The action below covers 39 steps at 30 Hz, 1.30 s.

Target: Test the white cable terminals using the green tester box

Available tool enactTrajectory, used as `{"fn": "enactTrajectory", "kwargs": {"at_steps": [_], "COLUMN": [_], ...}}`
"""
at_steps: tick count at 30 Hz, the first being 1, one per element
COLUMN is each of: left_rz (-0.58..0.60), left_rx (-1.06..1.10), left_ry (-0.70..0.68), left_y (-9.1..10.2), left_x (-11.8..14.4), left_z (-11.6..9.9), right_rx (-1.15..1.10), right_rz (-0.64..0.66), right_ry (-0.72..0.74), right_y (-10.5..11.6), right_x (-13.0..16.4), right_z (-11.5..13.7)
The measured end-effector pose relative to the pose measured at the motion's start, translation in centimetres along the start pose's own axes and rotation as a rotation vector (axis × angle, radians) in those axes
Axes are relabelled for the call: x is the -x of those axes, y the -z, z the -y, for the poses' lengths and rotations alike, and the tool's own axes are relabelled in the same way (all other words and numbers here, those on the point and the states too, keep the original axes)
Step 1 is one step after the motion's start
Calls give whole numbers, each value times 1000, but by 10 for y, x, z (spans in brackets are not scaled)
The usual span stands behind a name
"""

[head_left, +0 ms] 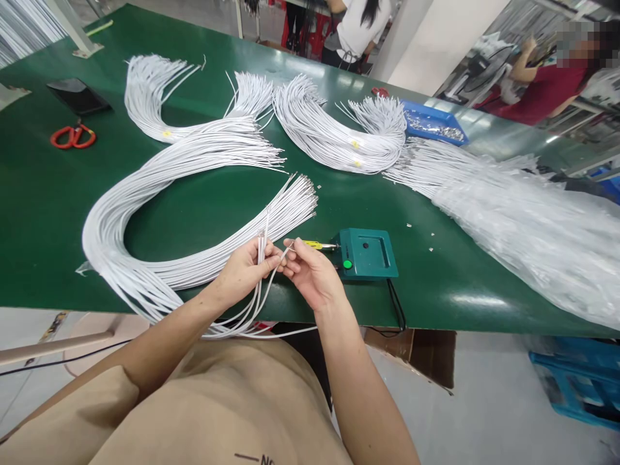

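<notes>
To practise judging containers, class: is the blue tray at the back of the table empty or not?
Not empty: many small, pale pieces lie in the blue tray, with bare blue showing beside them.

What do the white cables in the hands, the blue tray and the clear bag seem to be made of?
White cables: probably plastic-sheathed, smooth and satin, bending in soft curves. Blue tray: likely moulded plastic, slightly glossy, evenly coloured. Clear bag: apparently thin plastic film, see-through with shiny wrinkles.

A workshop: white cable bundles (pixel 104 216) on a green bench (pixel 43 258), other people (pixel 358 29) beyond
</notes>
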<state>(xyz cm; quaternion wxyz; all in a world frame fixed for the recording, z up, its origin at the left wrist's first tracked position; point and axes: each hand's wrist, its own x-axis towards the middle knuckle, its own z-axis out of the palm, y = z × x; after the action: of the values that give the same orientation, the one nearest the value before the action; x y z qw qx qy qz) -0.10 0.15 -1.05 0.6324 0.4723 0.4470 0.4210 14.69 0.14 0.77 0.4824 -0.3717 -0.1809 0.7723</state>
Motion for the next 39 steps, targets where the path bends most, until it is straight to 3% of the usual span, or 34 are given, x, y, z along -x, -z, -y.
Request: {"fn": "enactTrajectory", "kwargs": {"at_steps": [3,8,10,14,18,21,25,28,32,39], "left_rz": [-1,31,71,155,167,126,49,39,13,-18], "left_rx": [26,115,194,419,465,316,32,-103,-208,-310], "left_ry": [10,24,91,307,371,306,175,148,116,138], "left_y": [0,-5,-6,-6,-7,-10,-15,-17,-18,-19], "left_x": [-1,2,3,-2,-11,-16,-22,-27,-32,-39], "left_z": [-1,-8,-12,-18,-17,-12,-7,-2,5,11], "right_rx": [91,515,681,1183,1744,1954,2027,2135,2190,2129], "right_rz": [-59,-220,-262,-323,-287,-193,-234,-172,-85,-104], "right_ry": [92,336,422,708,961,942,838,708,630,684], "right_y": [0,-5,-5,3,15,24,33,40,45,45], "right_x": [3,8,8,5,2,3,2,-4,-9,-14], "right_z": [-2,-1,-3,-9,-7,7,37,52,57,57]}}
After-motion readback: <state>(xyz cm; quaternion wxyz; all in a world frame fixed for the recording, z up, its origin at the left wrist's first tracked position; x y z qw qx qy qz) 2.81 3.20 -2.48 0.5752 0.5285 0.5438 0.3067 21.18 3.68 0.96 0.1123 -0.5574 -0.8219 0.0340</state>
